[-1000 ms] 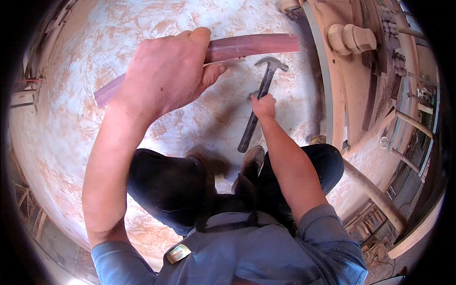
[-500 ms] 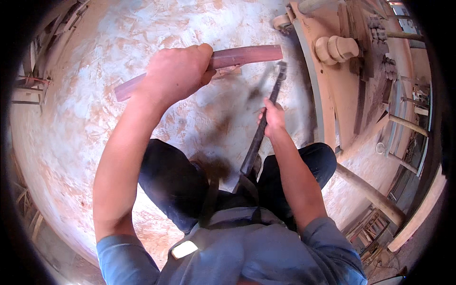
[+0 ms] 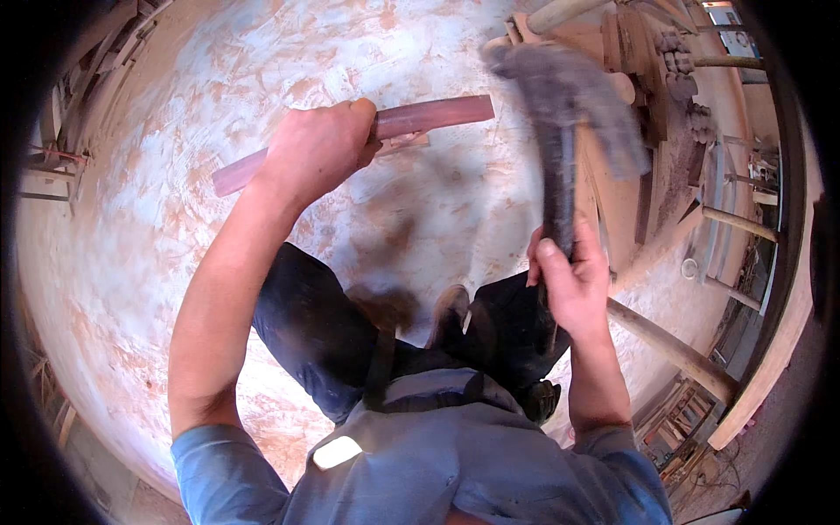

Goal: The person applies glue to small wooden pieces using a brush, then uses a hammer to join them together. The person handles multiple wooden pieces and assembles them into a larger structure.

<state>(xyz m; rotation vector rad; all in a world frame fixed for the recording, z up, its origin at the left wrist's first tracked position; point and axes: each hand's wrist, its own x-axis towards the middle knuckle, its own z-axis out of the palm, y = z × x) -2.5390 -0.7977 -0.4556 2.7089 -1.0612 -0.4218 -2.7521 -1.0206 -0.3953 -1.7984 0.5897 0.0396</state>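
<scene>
My left hand (image 3: 319, 149) is closed around the middle of a slightly curved, reddish-purple wooden piece (image 3: 437, 114). Both ends of it stick out past my fist, and its far right end is cut square. Raised on the right, an adze-like tool (image 3: 557, 188) has a dark handle and a broad, curved grey head smeared by motion. Closed on its handle is my right hand (image 3: 573, 284), thumb lying along the near side. The tool's head is up and to the right of the wooden piece, apart from it. A small wooden offcut (image 3: 411, 142) shows just below the piece.
Dusty, pale floor (image 3: 219, 289) spreads around my legs. On the right stands a wooden bench with turned wooden parts (image 3: 678, 61) and planks. A round pole (image 3: 674, 350) runs close to my right arm. Stacked timber (image 3: 52, 166) lines the left edge.
My right hand has swung the adze-like tool up and to the right, and its head now looks much larger. The wooden piece in my left hand has shifted slightly left.
</scene>
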